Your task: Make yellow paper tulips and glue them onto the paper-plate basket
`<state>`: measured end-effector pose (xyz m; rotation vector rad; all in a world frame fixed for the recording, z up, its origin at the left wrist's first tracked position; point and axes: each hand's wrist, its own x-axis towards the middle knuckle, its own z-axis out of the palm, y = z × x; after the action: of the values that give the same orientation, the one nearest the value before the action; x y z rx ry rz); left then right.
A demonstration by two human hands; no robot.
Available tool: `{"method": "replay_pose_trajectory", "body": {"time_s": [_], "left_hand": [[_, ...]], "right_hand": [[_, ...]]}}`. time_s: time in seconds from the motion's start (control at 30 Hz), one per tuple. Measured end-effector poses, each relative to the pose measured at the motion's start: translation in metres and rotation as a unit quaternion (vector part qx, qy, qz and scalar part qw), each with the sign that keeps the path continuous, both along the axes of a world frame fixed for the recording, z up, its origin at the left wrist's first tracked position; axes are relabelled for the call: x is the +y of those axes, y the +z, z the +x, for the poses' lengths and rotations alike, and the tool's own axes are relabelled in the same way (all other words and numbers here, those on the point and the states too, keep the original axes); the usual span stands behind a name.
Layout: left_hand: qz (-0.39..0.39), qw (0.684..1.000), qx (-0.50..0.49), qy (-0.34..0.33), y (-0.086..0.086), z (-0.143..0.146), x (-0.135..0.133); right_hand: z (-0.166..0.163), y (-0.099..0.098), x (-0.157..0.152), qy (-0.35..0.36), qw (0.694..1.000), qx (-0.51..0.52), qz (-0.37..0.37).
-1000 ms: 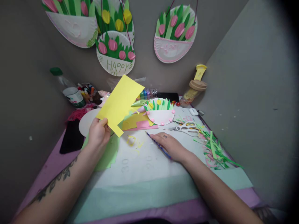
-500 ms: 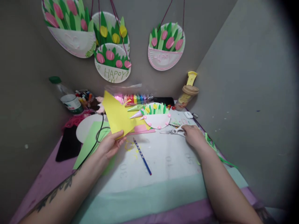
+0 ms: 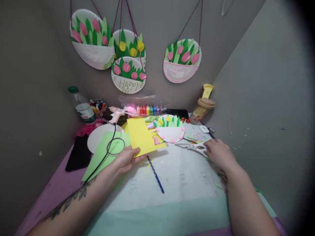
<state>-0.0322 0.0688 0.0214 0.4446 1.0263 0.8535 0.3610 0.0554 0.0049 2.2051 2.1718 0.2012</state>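
Observation:
My left hand point(image 3: 128, 159) pinches the lower edge of a yellow paper sheet point(image 3: 139, 135), thumb on top, tilted above the table. My right hand point(image 3: 220, 156) has its fingers closed at the handles of white-handled scissors point(image 3: 197, 148), whose blades point left. Beyond the scissors lies a small paper-plate basket point(image 3: 169, 133) with green paper leaves, yellow flowers and pink blobs on its rim. A dark blue pencil point(image 3: 156, 176) rests on the white mat between my hands, its upper end near the yellow sheet. Light green paper point(image 3: 103, 154) lies under my left forearm's side.
A pink glue gun point(image 3: 116, 114) with a black cable stands behind the green paper. At the back are a bottle point(image 3: 85, 111), a pen holder point(image 3: 98, 109), several coloured tubes point(image 3: 150, 109) and a lidded cup point(image 3: 202, 108). Decorated plates point(image 3: 182, 72) hang on the wall.
The yellow sheet has swung lower and flatter in my left hand. My right hand stays at the scissors. The whole view has shifted, so the scene sits lower and further right.

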Motion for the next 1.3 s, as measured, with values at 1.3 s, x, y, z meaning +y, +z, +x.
{"method": "replay_pose_trajectory", "body": {"time_s": [1.3], "left_hand": [[0.329, 0.928, 0.173, 0.035, 0.043, 0.033, -0.005]], "right_hand": [[-0.152, 0.012, -0.036, 0.111, 0.745, 0.634, -0.176]]}}
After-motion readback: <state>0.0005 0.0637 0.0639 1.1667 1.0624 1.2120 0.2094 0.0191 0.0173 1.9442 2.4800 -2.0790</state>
